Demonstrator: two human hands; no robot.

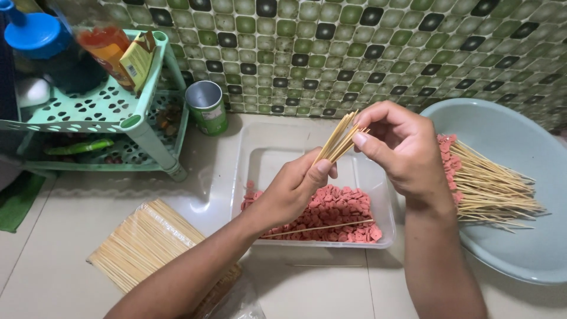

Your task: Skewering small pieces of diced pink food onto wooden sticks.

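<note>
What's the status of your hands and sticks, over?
Left hand and right hand both pinching sticks. Above tub of pink slices. Nothing blocking.

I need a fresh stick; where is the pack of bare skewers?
The pack of bare skewers lies at lower left on the counter, partly under the left forearm, left of the clear tray.

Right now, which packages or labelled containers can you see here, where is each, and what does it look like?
Clear plastic bag of bamboo skewers: lower left on the counter, flat, pale tan.
Carton: top shelf of the green rack, yellow-green, tilted.
Orange packet: beside the carton, blurred.
Can: by the tiled wall, green label, open top.
</note>
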